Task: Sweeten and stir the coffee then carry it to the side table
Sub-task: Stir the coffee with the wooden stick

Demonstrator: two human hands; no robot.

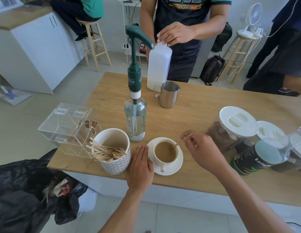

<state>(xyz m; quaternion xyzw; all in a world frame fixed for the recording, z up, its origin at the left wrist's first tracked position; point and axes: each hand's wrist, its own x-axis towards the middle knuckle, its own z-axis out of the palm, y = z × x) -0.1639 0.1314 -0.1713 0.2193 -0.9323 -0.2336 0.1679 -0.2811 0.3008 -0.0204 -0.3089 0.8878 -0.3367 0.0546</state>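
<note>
A white cup of milky coffee (165, 152) stands on a white saucer (178, 166) near the front edge of the wooden table (205, 105). My right hand (201, 149) pinches a thin wooden stirrer (177, 145) whose lower end dips into the coffee at the cup's right side. My left hand (141, 163) lies flat on the table, fingers together, touching the saucer's left rim. Just behind the cup stands a clear syrup bottle with a green pump (135, 98).
A white patterned pot of wooden stirrers (112, 151) stands left of my left hand, a clear acrylic box (65, 125) beyond it. A steel milk jug (169, 95) and a plastic milk bottle (159, 66), held by a person opposite, stand behind. Lidded jars (237, 126) and tins (259, 158) crowd the right. A black bin bag (28, 190) hangs lower left.
</note>
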